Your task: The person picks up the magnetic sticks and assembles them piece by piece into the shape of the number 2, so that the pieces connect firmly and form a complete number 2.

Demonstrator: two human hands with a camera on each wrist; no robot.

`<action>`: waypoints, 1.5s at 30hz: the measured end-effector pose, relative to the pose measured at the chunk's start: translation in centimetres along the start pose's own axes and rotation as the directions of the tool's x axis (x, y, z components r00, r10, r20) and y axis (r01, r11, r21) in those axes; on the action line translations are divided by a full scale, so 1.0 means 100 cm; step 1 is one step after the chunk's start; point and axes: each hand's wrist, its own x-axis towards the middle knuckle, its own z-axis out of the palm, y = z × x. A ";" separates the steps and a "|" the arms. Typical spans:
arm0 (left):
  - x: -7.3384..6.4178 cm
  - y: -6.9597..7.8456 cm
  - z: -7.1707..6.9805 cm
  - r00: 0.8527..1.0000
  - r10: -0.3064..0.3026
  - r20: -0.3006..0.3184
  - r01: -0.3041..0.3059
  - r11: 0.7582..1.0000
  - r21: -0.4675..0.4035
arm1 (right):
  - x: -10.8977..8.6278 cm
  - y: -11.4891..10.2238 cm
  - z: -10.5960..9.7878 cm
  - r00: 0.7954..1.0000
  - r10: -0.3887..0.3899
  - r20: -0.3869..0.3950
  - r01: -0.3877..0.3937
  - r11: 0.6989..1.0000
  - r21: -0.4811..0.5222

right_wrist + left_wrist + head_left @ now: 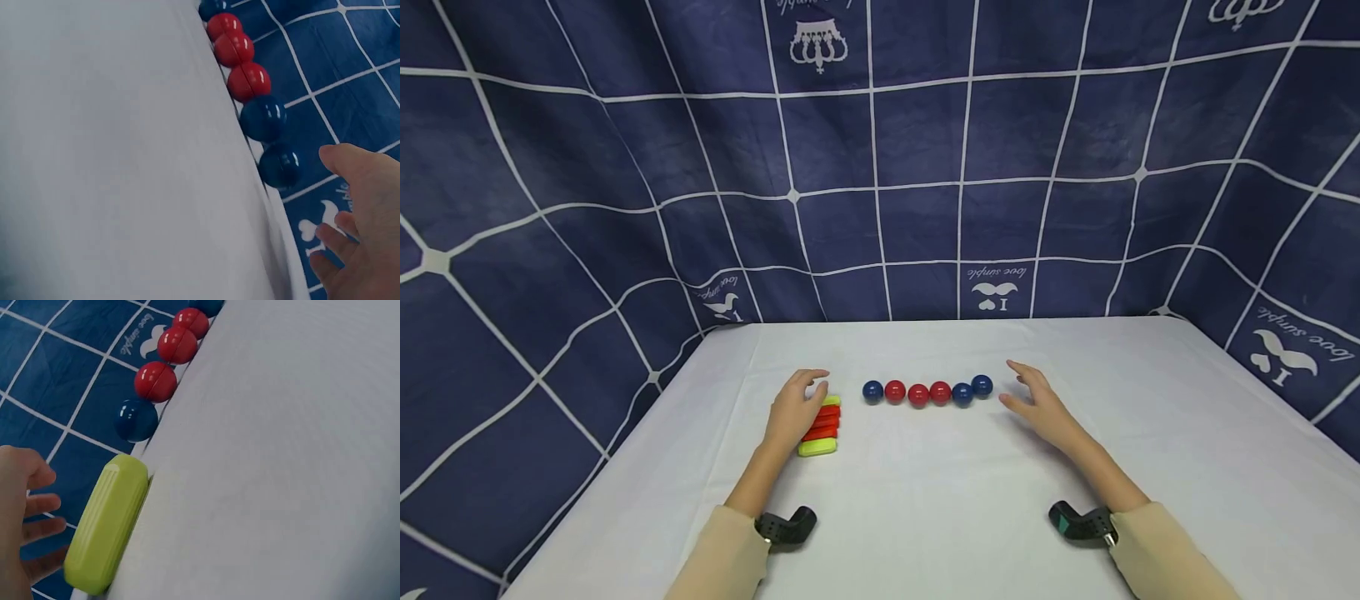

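A row of glossy balls lies on the white table, three red balls (918, 395) in the middle, one blue ball (872, 392) at the left end and two blue balls (982, 385) at the right. My left hand (792, 410) hovers at the left side of a column of red blocks (825, 422) with a yellow-green block (817, 447) at its near end, partly hiding them. Its fingers are loosely bent and spread, holding nothing. My right hand (369, 219), fingers apart and nothing in them, is just right of the last blue ball (279, 165).
A white cloth (917, 500) covers the table. Behind and along both sides hangs a dark blue curtain (917, 225) with white grid lines. Black wrist cameras sit on both wrists, the left camera (786, 527) and the right camera (1078, 522).
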 end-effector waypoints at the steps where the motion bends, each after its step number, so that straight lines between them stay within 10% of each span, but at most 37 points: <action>1: 0.001 -0.002 0.003 1.000 0.005 -0.001 -0.005 1.000 -0.025 | 0.001 0.000 0.004 1.000 0.002 0.000 -0.002 0.999 0.040; 7: 0.003 -0.017 0.013 0.999 0.023 0.034 -0.019 0.994 -0.109 | 0.008 0.000 0.022 0.999 0.050 0.012 -0.052 0.984 0.171; 15: 0.003 -0.027 0.013 0.983 -0.130 0.131 0.160 0.952 -0.259 | 0.014 -0.005 0.030 0.992 0.124 -0.035 -0.119 0.984 0.134; 25: 0.001 -0.028 0.011 0.976 -0.090 0.198 0.115 0.986 -0.122 | 0.010 -0.002 0.036 0.997 -0.074 -0.024 0.073 0.997 -0.025; 34: 0.004 -0.025 0.012 0.973 -0.091 0.212 0.102 0.994 -0.045 | 0.010 -0.005 0.037 0.993 -0.111 0.026 0.114 0.970 -0.215; 45: 0.005 -0.025 0.010 0.975 -0.120 0.189 0.146 0.981 -0.128 | 0.012 -0.006 0.036 0.997 -0.046 -0.054 0.034 0.978 -0.205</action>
